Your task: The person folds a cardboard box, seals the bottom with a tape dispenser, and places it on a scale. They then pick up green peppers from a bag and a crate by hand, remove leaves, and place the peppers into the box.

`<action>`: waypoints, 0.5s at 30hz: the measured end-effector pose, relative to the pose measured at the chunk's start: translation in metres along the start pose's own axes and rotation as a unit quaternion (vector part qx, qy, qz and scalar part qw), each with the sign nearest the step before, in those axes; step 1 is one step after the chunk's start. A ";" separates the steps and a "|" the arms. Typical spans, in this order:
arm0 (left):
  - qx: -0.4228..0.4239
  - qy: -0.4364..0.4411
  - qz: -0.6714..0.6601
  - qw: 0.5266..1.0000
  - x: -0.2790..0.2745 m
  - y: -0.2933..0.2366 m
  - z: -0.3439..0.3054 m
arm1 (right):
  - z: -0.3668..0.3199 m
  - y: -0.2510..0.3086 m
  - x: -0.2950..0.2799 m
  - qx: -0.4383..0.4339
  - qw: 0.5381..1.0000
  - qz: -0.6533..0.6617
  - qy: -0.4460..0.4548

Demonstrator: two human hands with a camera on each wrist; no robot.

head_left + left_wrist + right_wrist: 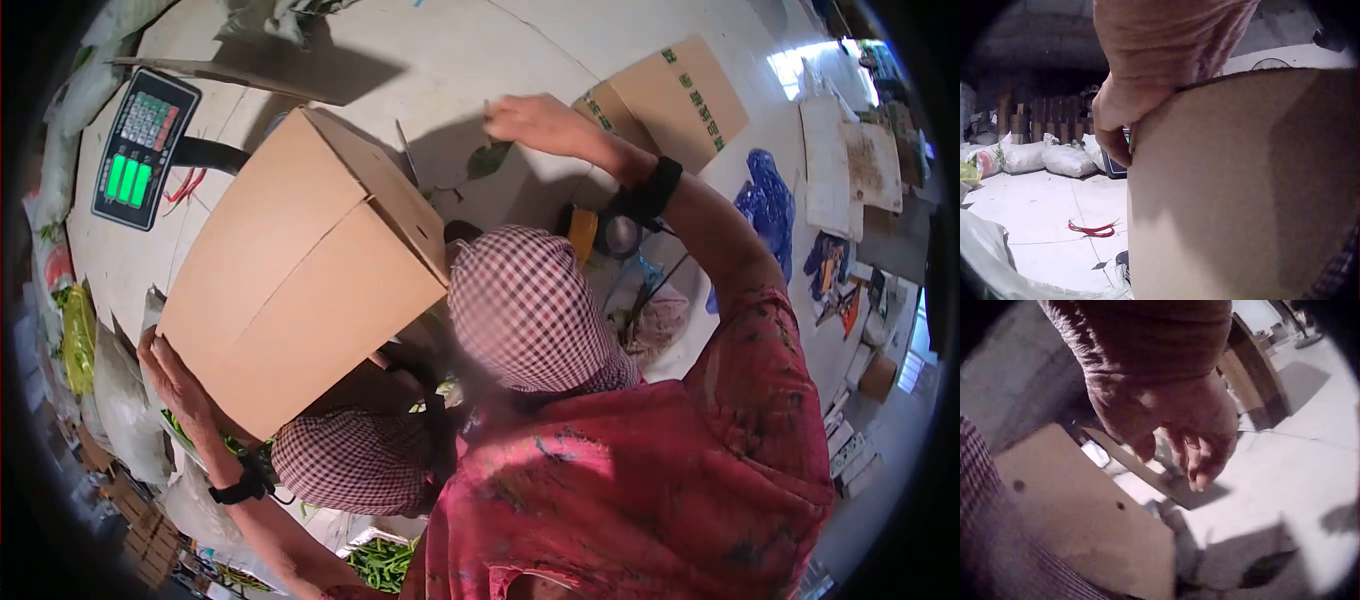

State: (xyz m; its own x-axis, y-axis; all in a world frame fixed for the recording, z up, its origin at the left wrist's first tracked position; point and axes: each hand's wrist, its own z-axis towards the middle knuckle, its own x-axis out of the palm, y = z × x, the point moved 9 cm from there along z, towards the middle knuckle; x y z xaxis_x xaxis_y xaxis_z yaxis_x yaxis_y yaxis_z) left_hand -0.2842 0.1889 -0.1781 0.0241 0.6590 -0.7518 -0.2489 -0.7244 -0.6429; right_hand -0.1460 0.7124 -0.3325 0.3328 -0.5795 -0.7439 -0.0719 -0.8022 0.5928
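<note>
A plain brown cardboard box (pixel 290 270) stands tilted against the knees, which are covered in checked cloth (pixel 530 310). My left hand (pixel 178 385) grips the box at its left edge. In the left wrist view its fingers (pixel 1116 147) bend over the cardboard rim. Off to the right of the box, my right hand (pixel 540 122) is held in the air over the floor. Its fingers hang loosely curled in the right wrist view, with nothing visible between them. Two round holes show in the box panel (pixel 1085 506) below that hand.
A digital scale display (pixel 145 150) with green lights stands beyond the box. Red chillies (pixel 1094 230) lie on the pale floor. Flattened cardboard with green printed tape (pixel 690 95), a blue plastic bag (pixel 765 200) and green chillies (pixel 385 565) are around. White sacks (pixel 1069 159) line the far side.
</note>
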 end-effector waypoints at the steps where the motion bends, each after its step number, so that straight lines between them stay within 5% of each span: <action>1: 0.000 -0.005 0.015 1.000 -0.003 0.003 0.001 | -0.031 -0.040 0.027 -0.047 0.995 -0.024 -0.083; 2: 0.001 -0.011 0.029 1.000 -0.005 0.005 0.001 | -0.063 -0.070 0.042 -0.093 0.981 -0.050 -0.164; 4: -0.002 -0.005 0.024 1.000 -0.001 -0.002 0.000 | -0.105 -0.071 0.084 -0.049 0.977 -0.208 -0.002; 6: 0.004 -0.017 0.051 0.999 -0.001 -0.015 -0.002 | -0.135 -0.048 0.138 -0.008 0.905 -0.357 0.229; 8: -0.001 -0.017 0.038 0.999 0.000 -0.013 -0.002 | -0.171 -0.052 0.201 -0.146 0.945 -0.289 0.041; 11: -0.018 -0.024 0.055 0.998 -0.008 -0.003 -0.002 | -0.182 -0.050 0.221 -0.131 0.941 -0.309 -0.044; 12: -0.010 -0.020 0.064 0.998 -0.008 -0.004 -0.001 | -0.175 -0.053 0.221 -0.141 0.938 -0.313 -0.046; 14: -0.004 -0.023 0.073 0.997 -0.008 -0.002 -0.001 | -0.166 -0.099 0.243 0.049 0.964 -0.215 0.148; 15: -0.008 -0.024 0.051 0.998 -0.007 0.002 -0.001 | -0.171 -0.088 0.227 -0.009 0.946 -0.316 0.075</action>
State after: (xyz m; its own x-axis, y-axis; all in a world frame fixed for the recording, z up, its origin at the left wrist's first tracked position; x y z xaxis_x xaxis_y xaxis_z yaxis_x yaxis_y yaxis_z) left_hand -0.2840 0.1827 -0.1747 -0.0471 0.5897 -0.8062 -0.2318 -0.7915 -0.5654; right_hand 0.0965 0.6757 -0.5005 0.4345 0.0438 -0.8996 0.2013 -0.9783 0.0496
